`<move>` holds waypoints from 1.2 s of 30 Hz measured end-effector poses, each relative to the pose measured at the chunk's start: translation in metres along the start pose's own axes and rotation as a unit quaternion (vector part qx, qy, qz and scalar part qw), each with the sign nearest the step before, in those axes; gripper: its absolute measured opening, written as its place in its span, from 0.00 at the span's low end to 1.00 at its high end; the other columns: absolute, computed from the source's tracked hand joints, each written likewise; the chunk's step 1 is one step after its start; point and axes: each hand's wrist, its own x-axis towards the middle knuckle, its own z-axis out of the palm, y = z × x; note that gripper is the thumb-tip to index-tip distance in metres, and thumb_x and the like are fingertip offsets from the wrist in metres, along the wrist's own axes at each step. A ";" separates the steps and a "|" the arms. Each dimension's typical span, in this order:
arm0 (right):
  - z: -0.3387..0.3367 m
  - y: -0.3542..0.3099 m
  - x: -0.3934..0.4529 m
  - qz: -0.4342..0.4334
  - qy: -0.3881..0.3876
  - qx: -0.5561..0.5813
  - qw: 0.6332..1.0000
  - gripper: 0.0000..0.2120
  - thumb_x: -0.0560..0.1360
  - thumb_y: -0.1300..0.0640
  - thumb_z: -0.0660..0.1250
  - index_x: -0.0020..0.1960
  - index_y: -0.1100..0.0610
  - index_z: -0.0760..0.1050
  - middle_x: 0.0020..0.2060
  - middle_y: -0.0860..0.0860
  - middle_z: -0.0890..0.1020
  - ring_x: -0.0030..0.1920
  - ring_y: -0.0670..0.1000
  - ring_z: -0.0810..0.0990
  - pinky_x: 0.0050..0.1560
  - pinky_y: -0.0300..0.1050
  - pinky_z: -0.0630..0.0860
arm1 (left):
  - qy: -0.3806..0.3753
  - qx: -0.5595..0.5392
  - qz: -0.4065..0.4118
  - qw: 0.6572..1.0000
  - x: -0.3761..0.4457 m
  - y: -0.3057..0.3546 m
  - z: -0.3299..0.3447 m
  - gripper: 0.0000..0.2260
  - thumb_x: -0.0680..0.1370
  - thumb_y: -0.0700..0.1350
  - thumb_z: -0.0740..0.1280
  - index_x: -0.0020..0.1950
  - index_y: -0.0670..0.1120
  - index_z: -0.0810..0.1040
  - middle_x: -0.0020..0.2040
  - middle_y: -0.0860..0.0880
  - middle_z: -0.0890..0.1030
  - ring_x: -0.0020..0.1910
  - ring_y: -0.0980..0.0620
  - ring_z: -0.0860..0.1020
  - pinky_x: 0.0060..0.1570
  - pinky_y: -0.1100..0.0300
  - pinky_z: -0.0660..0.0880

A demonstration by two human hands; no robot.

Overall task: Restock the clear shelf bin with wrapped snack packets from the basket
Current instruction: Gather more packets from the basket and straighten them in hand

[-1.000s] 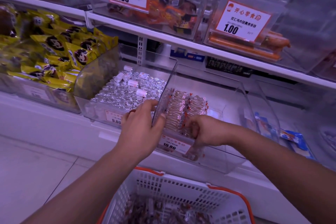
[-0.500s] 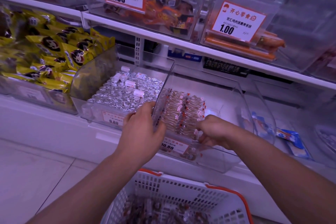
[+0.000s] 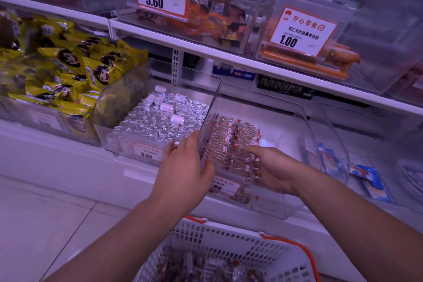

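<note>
White shelf (image 3: pixel 229 64) up front; my left hand (image 3: pixel 183 174) grips the clear bin (image 3: pixel 297 135) wall, my right hand (image 3: pixel 272 169) presses light, crinkly snack packets (image 3: pixel 231 144).

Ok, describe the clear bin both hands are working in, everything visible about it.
The clear shelf bin looks like transparent plastic, open-topped, with tall curved side walls and a low front bearing a price label. It sits on the lower shelf, between the bin of foil-wrapped sweets and another clear bin. Neat rows of wrapped snack packets fill its left part. The left hand grips its left wall; the right hand rests on the packets.
</note>
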 end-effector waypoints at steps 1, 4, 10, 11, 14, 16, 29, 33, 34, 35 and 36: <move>-0.004 -0.002 -0.003 -0.003 0.013 -0.015 1.000 0.11 0.80 0.48 0.63 0.57 0.52 0.79 0.53 0.53 0.80 0.50 0.54 0.80 0.48 0.49 0.74 | -0.005 0.011 0.006 1.000 0.000 0.000 0.001 0.27 0.77 0.50 0.61 0.75 0.45 0.64 0.62 0.49 0.78 0.61 0.48 0.75 0.73 0.48 0.61; -0.025 -0.003 -0.012 0.037 0.093 -0.187 0.977 0.26 0.79 0.41 0.62 0.72 0.52 0.66 0.69 0.58 0.70 0.64 0.62 0.76 0.55 0.57 0.76 | -0.011 0.029 0.016 0.999 -0.002 -0.003 0.003 0.31 0.78 0.50 0.62 0.79 0.42 0.58 0.66 0.46 0.77 0.65 0.48 0.74 0.77 0.49 0.55; -0.018 -0.004 -0.026 0.095 -0.032 -0.203 0.974 0.17 0.81 0.42 0.57 0.53 0.58 0.66 0.43 0.66 0.84 0.41 0.65 0.85 0.49 0.54 0.79 | 0.008 0.066 0.033 0.997 -0.009 0.003 0.012 0.34 0.77 0.48 0.65 0.79 0.36 0.56 0.63 0.40 0.77 0.62 0.41 0.76 0.74 0.44 0.61; -0.014 -0.006 -0.024 0.084 -0.036 -0.202 0.975 0.15 0.81 0.43 0.57 0.51 0.55 0.66 0.39 0.64 0.85 0.42 0.65 0.85 0.51 0.55 0.78 | 0.013 0.070 0.033 0.997 -0.010 0.003 0.013 0.34 0.78 0.48 0.65 0.79 0.36 0.56 0.64 0.40 0.77 0.62 0.41 0.76 0.74 0.44 0.61; -0.011 -0.010 -0.025 0.080 -0.031 -0.236 0.968 0.16 0.81 0.41 0.57 0.52 0.55 0.66 0.40 0.63 0.85 0.45 0.66 0.85 0.51 0.52 0.77 | 0.021 0.086 0.039 0.995 -0.012 0.003 0.015 0.35 0.78 0.49 0.64 0.79 0.36 0.54 0.65 0.41 0.77 0.62 0.42 0.76 0.74 0.45 0.59; -0.014 -0.008 -0.033 0.057 0.016 -0.321 0.945 0.18 0.81 0.40 0.56 0.55 0.55 0.66 0.47 0.64 0.85 0.43 0.63 0.86 0.45 0.47 0.77 | 0.019 0.089 0.036 0.995 -0.015 0.004 0.015 0.35 0.79 0.50 0.63 0.80 0.38 0.53 0.69 0.41 0.74 0.64 0.42 0.75 0.74 0.44 0.59; -0.037 0.285 -0.036 -0.101 -0.006 -0.492 0.865 0.17 0.77 0.49 0.62 0.65 0.51 0.74 0.57 0.53 0.81 0.57 0.56 0.80 0.53 0.44 0.73 | -0.348 0.213 0.368 0.836 -0.159 -0.061 0.144 0.12 0.70 0.54 0.64 0.49 0.52 0.81 0.46 0.53 0.82 0.43 0.51 0.81 0.51 0.56 0.75; -0.068 0.381 0.018 0.073 -0.012 -0.547 0.834 0.31 0.79 0.43 0.59 0.77 0.54 0.59 0.70 0.57 0.72 0.67 0.58 0.73 0.66 0.47 0.69 | -0.455 0.262 0.223 0.821 -0.176 -0.094 0.191 0.22 0.68 0.59 0.67 0.58 0.52 0.82 0.58 0.49 0.83 0.52 0.50 0.83 0.55 0.58 0.77; -0.069 0.400 0.028 0.070 0.015 -0.556 0.828 0.34 0.78 0.42 0.58 0.79 0.55 0.55 0.73 0.59 0.68 0.71 0.60 0.69 0.69 0.51 0.66 | -0.473 0.262 0.192 0.819 -0.176 -0.095 0.205 0.24 0.71 0.58 0.65 0.65 0.50 0.78 0.65 0.46 0.79 0.60 0.45 0.80 0.62 0.53 0.73; -0.067 0.416 0.039 0.073 0.027 -0.555 0.828 0.36 0.78 0.42 0.56 0.80 0.54 0.48 0.76 0.60 0.61 0.75 0.62 0.61 0.73 0.55 0.61 | -0.479 0.264 0.181 0.818 -0.177 -0.095 0.220 0.25 0.74 0.56 0.62 0.70 0.49 0.72 0.69 0.45 0.75 0.65 0.42 0.76 0.67 0.50 0.68; -0.064 0.428 0.047 0.071 0.019 -0.555 0.829 0.37 0.79 0.42 0.55 0.81 0.52 0.43 0.79 0.58 0.53 0.78 0.61 0.52 0.77 0.58 0.55 | -0.480 0.259 0.182 0.818 -0.179 -0.094 0.236 0.25 0.75 0.54 0.62 0.72 0.48 0.69 0.69 0.44 0.73 0.66 0.40 0.74 0.68 0.48 0.67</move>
